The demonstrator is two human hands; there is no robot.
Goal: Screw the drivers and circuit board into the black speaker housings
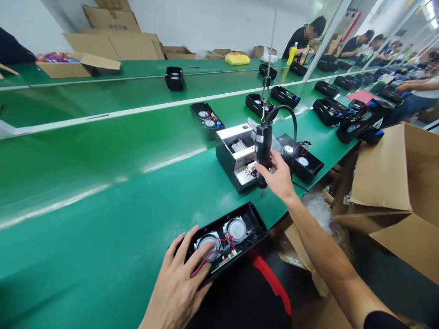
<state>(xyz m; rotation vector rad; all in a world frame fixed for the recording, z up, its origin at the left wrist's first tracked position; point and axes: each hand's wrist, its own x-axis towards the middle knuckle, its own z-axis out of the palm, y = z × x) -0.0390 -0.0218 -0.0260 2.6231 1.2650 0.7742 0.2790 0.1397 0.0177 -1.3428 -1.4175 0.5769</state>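
My left hand [178, 267] grips the left end of a black speaker housing [259, 224], thumb at the near side and fingers over the rim. Two round speakers [236, 229], red wires and a circuit board show inside the housing, which lies at the table's near edge. My right hand [279, 176] is closed round a black electric screwdriver [263, 144], hanging upright from a hook and cable. Its bit points down above the green table, beyond the housing's right end. Just left of the screwdriver stands a silver-and-black screw feeder [226, 157], partly hidden by it.
Another open housing [206, 119] lies behind the feeder, and more [308, 167] lie to its right. Large cardboard boxes [380, 173] stand on the floor at right. Across the green bench [103, 164] are cartons [113, 45]; co-workers sit along the line at far right.
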